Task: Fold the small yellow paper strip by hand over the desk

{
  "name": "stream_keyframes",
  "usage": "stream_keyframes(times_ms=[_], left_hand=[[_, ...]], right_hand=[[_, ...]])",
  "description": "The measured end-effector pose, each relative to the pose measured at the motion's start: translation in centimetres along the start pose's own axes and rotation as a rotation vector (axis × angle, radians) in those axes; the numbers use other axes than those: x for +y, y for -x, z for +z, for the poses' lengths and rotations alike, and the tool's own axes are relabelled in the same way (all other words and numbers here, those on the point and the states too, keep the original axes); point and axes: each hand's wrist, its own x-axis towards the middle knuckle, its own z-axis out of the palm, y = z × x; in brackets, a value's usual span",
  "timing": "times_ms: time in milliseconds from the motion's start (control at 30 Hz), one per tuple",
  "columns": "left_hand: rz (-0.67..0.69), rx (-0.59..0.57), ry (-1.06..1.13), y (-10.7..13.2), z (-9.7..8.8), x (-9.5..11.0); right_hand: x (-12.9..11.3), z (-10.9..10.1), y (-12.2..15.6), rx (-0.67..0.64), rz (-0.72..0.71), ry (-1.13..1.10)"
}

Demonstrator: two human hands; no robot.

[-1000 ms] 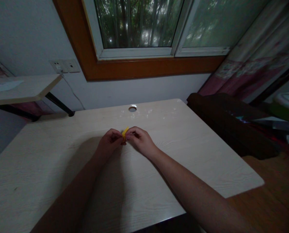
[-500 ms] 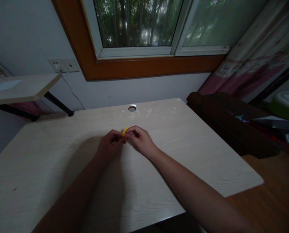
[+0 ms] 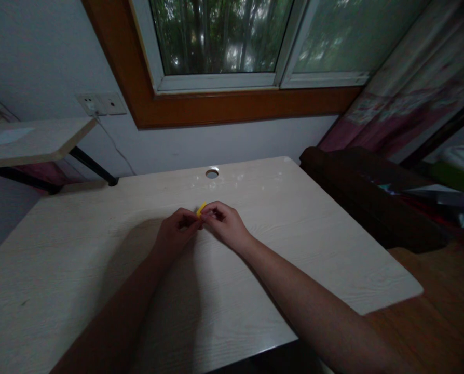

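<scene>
Between my fingertips is a small yellow piece, thin and strip-like; its exact kind is too small to make out. My left hand pinches it from the left, thumb and index finger closed together. From the other side my right hand also pinches it, the fingertips of both hands meeting. Most of the yellow piece is hidden by the fingers, with only its upper end sticking out. Both hands are over the middle of the pale wood-grain desk.
A round cable hole lies near the desk's back edge. At the left a raised shelf stands on black legs. A white cord hangs from the wall socket. Dark brown furniture stands right of the desk.
Both hands hold nearly the same pose at the same spot. Slightly less of the yellow piece shows between the fingers.
</scene>
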Motion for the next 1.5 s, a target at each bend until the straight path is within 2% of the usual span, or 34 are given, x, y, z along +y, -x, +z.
stream_keyframes(times_ms=[500, 767, 1067, 1500], left_hand=[[-0.083, 0.001, 0.043, -0.35, -0.02, -0.19], [-0.084, -0.024, 0.082, -0.32, 0.04, -0.23], [-0.102, -0.070, 0.287, -0.42, -0.17, 0.03], [-0.053, -0.063, 0.142, -0.44, 0.04, -0.40]], right_hand=[[0.06, 0.08, 0.04, 0.020, -0.009, -0.082], [0.00, 0.11, 0.03, 0.043, -0.011, -0.059], [0.12, 0.15, -0.04, 0.035, -0.016, -0.139], [0.08, 0.07, -0.07, 0.057, -0.028, -0.046]])
